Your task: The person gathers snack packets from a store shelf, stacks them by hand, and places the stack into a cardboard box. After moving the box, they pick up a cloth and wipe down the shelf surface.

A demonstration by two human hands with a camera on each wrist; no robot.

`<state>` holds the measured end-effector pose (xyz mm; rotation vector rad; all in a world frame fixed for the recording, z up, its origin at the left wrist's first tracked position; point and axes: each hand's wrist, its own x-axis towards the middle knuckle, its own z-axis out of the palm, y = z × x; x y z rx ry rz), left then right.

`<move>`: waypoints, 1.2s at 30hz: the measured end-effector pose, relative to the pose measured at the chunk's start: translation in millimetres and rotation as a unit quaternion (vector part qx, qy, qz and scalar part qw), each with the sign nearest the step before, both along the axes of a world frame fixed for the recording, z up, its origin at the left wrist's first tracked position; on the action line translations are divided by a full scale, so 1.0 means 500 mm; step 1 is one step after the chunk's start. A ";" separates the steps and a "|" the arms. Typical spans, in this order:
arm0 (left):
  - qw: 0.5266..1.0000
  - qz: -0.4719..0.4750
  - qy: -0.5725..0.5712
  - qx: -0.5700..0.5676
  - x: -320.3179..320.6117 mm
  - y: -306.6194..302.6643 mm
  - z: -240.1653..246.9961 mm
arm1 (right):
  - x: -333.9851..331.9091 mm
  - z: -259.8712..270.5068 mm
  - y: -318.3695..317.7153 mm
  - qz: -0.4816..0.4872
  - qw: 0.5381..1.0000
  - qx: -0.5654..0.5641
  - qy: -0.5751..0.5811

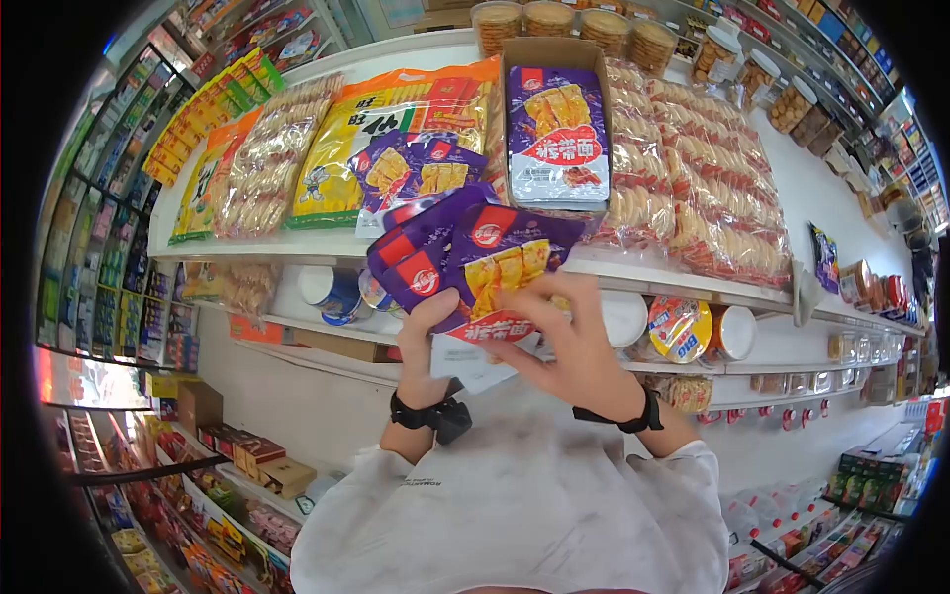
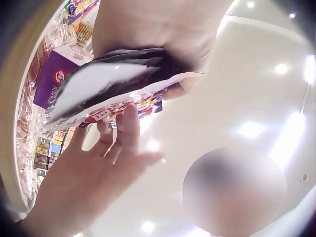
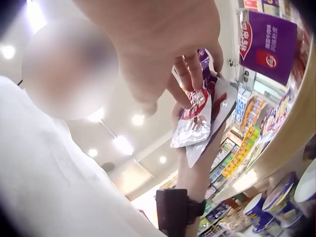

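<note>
Several purple snack packets are fanned out in front of the shelf edge. My left hand grips them at their lower left, thumb on the front. My right hand has its fingers bent against the front of the foremost packet; in the left wrist view, the right hand touches the packets' printed face. In the right wrist view the packets hang below the right hand. An open carton of the same packets stands behind, and two more packets lie left of it.
Yellow snack bags and clear bags of round crackers flank the carton on the top shelf. Round tubs stand at the back. Cup noodles sit on the shelf below, under the shelf edge.
</note>
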<state>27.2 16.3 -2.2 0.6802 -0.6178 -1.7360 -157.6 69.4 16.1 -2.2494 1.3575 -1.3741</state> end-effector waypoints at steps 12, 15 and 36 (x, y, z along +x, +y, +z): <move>0.996 -0.087 -0.016 0.022 -0.013 0.011 0.008 | -0.042 0.074 -0.033 0.093 0.994 0.041 0.050; 0.998 -0.061 -0.015 0.017 -0.012 0.005 0.006 | -0.039 0.070 -0.036 0.056 0.998 -0.004 0.029; 0.954 0.042 -0.109 -0.275 -0.110 -0.082 0.116 | -0.005 -0.009 -0.022 0.029 0.842 0.177 -0.508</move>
